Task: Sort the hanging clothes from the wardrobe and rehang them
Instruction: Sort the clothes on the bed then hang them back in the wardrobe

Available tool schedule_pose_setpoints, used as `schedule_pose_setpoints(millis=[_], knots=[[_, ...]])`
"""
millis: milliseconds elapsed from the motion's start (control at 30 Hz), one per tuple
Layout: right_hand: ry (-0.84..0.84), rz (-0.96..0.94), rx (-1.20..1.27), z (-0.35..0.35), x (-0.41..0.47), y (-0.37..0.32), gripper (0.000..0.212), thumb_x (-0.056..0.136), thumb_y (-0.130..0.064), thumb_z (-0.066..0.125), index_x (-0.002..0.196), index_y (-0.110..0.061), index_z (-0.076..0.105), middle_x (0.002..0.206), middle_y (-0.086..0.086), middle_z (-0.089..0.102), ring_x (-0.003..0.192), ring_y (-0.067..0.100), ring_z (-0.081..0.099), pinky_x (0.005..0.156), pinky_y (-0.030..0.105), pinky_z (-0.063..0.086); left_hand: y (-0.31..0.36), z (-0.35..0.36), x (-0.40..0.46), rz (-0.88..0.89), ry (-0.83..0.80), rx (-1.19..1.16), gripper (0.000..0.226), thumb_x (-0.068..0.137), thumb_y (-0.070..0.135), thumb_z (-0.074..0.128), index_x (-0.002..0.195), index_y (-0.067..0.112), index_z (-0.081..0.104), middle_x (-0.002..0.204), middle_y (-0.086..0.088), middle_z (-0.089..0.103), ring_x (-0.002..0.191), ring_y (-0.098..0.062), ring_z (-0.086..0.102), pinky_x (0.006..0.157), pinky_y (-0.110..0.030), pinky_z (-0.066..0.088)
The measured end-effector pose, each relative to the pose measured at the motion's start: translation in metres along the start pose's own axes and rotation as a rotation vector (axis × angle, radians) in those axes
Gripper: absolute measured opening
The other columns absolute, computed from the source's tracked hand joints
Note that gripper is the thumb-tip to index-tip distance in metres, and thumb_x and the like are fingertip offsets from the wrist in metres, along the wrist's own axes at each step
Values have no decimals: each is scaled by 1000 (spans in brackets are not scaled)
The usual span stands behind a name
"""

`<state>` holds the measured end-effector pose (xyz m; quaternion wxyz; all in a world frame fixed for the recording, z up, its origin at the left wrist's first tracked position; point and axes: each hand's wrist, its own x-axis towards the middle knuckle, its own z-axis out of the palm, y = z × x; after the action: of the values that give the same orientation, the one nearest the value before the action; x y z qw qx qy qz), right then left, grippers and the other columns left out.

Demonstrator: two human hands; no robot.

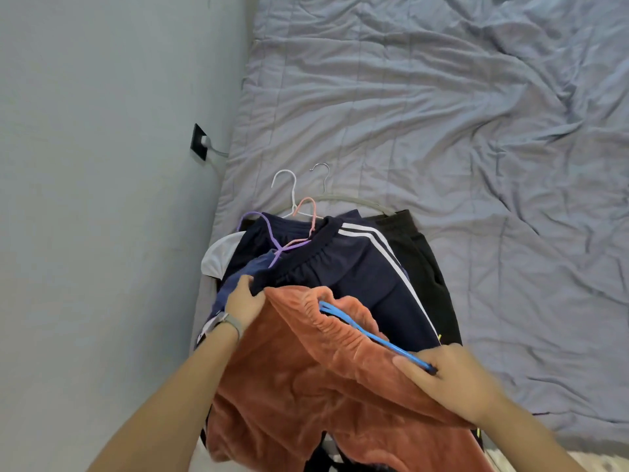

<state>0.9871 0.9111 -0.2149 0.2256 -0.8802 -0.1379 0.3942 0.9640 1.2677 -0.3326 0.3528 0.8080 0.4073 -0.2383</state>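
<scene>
**Orange fleece garment held at both corners over the bed pile**

Fingers of the right hand curl over the near-right corner of the orange fleece garment, pinching the end of a blue hanger against the cloth. That grip probably keeps hanger and garment together, so neither slides off the other. At the left, the left hand has its fingers closed on the garment's far-left edge beside the elastic waistband, thumb on top, which spreads the waist open between the two hands.

Beyond the hands lies the rest of the pile from the wardrobe, heaped on the near-left part of the bed close to the wall. Navy track pants with white side stripes sit just past the orange cloth, a black garment to their right, and a white piece peeks out at the left. Purple, pink, white and metal hanger hooks point toward the far side, all one way, likely so each can be picked up readily for rehanging. Sorting looks early, since most items remain stacked.
</scene>
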Motion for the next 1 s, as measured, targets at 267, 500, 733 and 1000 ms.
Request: schedule_pose_setpoints(millis=[267,500,733,1000], knots=[[120,-71,-55,-29,-66,31,78,65,-94,23,57,-17,33,45,-1,27,43,9,23,42,16,20,19,-63,-101,330,85,-336,18,59,36,57,72,25,62,63,7,59,62,-10,50,66,-36,45],[367,-230,-139,-57,-101,3,62,82,-72,39,54,-16,35,47,1,36,41,14,32,40,20,21,84,-77,-165,630,-95,-100,26,68,47,60,90,32,64,83,10,68,84,-13,64,84,-43,50],[774,-67,246,-84,-143,-26,67,64,-32,78,121,-47,48,56,-12,58,52,8,55,53,29,48,111,-59,-275,715,-298,-125,55,62,56,75,111,39,57,88,-4,70,83,-24,67,86,-46,52],[636,-194,-55,-93,-207,12,38,74,-40,71,112,-37,64,69,-13,48,64,4,48,54,18,36,102,-9,-430,751,359,142,49,61,70,57,104,50,47,76,27,65,72,3,62,64,-17,50]])
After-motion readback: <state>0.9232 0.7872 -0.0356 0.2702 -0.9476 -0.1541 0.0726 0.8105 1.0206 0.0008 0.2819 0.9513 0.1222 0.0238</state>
